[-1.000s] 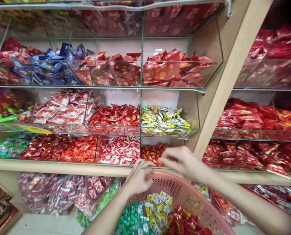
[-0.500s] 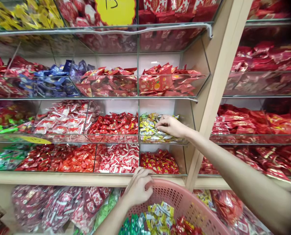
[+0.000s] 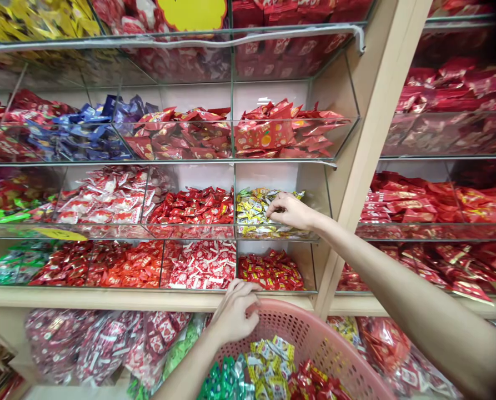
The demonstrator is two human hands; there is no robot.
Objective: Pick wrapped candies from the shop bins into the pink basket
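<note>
Right grip [image 3: 289,211] hung with its fingers bent inward, a narrow opening between them, tips down among the yellow-and-white sweets [image 3: 251,210]; whether any wrapper was pinched I could not tell, the hand hiding the contact. Those sweets lay beneath it and just to its left, as far as the glass divider [image 3: 234,203], which presumably kept them apart from the red sweets [image 3: 195,205] farther left. One shelf below the right grip lay red-and-yellow sweets [image 3: 270,271]. Lower again was the pink basket [image 3: 310,333], just in front of the wooden ledge [image 3: 148,300], probably to keep the reach short. Left grip [image 3: 236,311], below and left of the right one, lay loosely curved at the basket's rim, seemingly to steady it; how firmly could not be seen. Below it were green packets [image 3: 226,380], with yellow packets [image 3: 275,361] to their right.
</note>
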